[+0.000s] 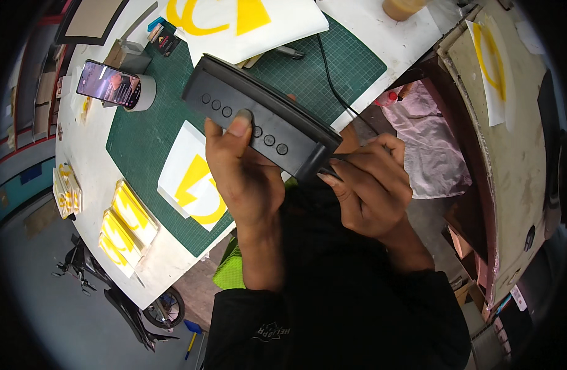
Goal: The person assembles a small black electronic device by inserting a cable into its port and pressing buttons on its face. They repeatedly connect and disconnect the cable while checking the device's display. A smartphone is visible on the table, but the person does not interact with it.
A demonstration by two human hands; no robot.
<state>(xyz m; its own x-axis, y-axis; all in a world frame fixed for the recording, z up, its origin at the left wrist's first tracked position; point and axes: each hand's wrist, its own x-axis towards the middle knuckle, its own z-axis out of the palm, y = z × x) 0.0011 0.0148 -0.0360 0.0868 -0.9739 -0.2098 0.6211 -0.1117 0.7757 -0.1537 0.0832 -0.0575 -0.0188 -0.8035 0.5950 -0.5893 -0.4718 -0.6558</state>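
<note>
A black box-shaped speaker [277, 114] with a row of round buttons is held up at a tilt over the table's near edge. My left hand [249, 182] is wrapped round its long side, the thumb resting on the button row. At the speaker's lower right end, my right hand [373, 188] has its fingers pinched together against the corner. Whatever those fingertips hold is hidden. A thin black cable [330, 80] runs down from the table and disappears behind my right hand.
On the white table lie a green cutting mat [132, 132], white sheets with yellow shapes [194, 179] and yellow-white stacks [129, 213]. A phone [109, 84] leans on a white roll [148, 92]. A cup [402, 8] stands far right. A motorbike [120, 302] is parked at lower left.
</note>
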